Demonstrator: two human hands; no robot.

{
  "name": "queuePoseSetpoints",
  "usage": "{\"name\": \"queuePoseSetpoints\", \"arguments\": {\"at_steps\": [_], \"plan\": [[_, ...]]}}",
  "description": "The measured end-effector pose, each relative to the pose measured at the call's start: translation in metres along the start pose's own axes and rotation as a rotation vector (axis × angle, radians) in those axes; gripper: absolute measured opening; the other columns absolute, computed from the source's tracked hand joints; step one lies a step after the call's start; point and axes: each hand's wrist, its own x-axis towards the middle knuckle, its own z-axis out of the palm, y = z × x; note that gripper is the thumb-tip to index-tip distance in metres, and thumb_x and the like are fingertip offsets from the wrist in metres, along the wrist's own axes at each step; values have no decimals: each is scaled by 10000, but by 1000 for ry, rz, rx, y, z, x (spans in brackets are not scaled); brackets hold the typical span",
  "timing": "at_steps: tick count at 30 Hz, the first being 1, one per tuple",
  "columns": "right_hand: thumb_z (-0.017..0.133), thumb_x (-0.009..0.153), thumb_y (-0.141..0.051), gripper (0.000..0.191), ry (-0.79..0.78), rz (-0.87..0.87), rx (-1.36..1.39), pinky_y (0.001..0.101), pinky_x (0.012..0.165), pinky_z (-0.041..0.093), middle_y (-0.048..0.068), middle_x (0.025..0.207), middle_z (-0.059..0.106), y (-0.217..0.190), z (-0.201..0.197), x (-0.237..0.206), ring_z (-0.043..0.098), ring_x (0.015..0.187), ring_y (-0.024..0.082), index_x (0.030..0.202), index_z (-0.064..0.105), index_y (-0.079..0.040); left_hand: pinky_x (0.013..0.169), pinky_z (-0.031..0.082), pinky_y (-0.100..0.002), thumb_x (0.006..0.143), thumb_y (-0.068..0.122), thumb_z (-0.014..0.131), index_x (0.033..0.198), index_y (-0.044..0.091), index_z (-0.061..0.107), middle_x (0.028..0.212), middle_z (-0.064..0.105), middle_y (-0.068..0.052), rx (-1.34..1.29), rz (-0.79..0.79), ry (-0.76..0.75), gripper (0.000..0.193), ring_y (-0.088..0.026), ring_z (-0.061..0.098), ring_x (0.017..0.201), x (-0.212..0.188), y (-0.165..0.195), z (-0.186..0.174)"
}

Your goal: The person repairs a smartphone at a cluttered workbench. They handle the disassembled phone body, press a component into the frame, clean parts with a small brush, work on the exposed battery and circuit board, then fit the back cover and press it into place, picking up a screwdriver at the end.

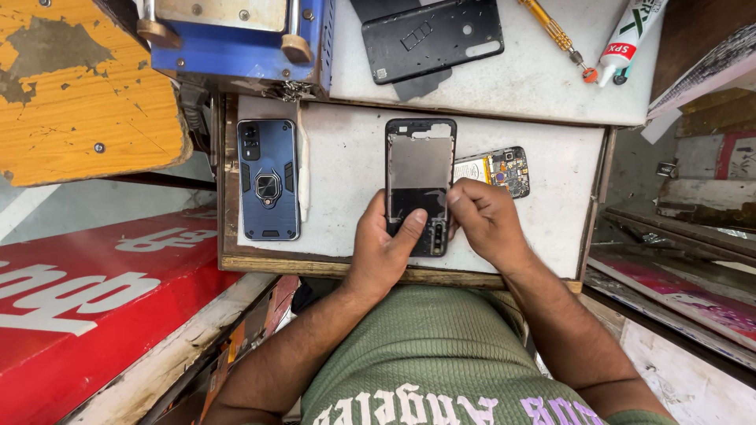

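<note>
While both hands work at it, the phone frame [420, 185] lies flat at the centre of the white surface [346, 165]: a black rectangular shell with rounded corners, a dull grey metal plate inside, dark glossy section below.

Left hand [383, 248] grips the frame's lower end from 7 o'clock, thumb laid across the inner face, fingers wrapped under the left edge. Right hand [484, 220] comes in from 5 o'clock, fingers bunched narrow, tips pinched at the frame's right edge; can't tell if anything small is between them.

Circuit board [504, 169] sits just beside the frame at 3 o'clock, partly under the right knuckles: bare board, small metal cans, yellowish label at one end.

At 9 o'clock, well apart: blue phone [268, 179] in a rugged armour-style case, angular ribs, round ring holder mid-back. White stick-like strip [304, 169] lies along its right side.

At 12 o'clock, on the raised slab: black back cover [431, 35], matte plastic, camera cutouts. Further toward 1 o'clock: screwdriver [556, 31] with knurled gold handle, and a white glue tube [630, 35] with red cap.

At 11 o'clock: blue metal machine [236, 39], scuffed. At 10 o'clock: worn yellow board [79, 86], paint flaked off.
</note>
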Motion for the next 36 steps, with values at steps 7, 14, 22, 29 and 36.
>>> {"name": "queuePoseSetpoints", "arguments": {"at_steps": [7, 14, 22, 29, 36], "plan": [[590, 998, -100, 141, -194, -33, 128, 261, 681, 550, 42, 884, 611, -5, -1, -1, 614, 780, 92, 1071, 579, 20, 757, 591, -266, 1029, 224, 659, 1180, -15, 562, 1007, 673, -69, -74, -78, 51, 299, -101, 662, 887, 2, 0, -6], [541, 1124, -59, 176, -76, 13, 55, 291, 680, 635, 95, 850, 688, -4, -1, 2, 722, 762, 136, 1018, 653, 27, 782, 608, -258, 1034, 231, 638, 1197, -14, 555, 1010, 680, -79, 19, -50, -20, 305, -95, 677, 908, -2, 0, -7], [604, 978, -27, 136, -48, -38, 95, 273, 683, 633, 63, 863, 690, -27, -10, 6, 699, 751, 125, 1092, 641, 36, 731, 609, -262, 1031, 210, 621, 1174, -12, 554, 970, 679, -75, 63, -82, -58, 273, -96, 683, 855, -5, 0, -9], [544, 1136, -92, 228, 31, -32, 128, 268, 648, 590, 59, 808, 675, -21, 0, 11, 673, 707, 120, 978, 648, 36, 781, 594, -257, 1040, 191, 633, 1196, -24, 558, 1012, 682, -76, 65, -9, -45, 276, -98, 667, 905, -9, 0, -8], [603, 996, -47, 104, -99, -17, 83, 260, 661, 607, 38, 875, 662, -30, 9, 17, 676, 746, 99, 1075, 634, 15, 820, 596, -264, 1028, 184, 633, 1213, -27, 561, 1053, 703, -85, 14, -11, 11, 290, -100, 678, 937, -11, 3, -23]]}}
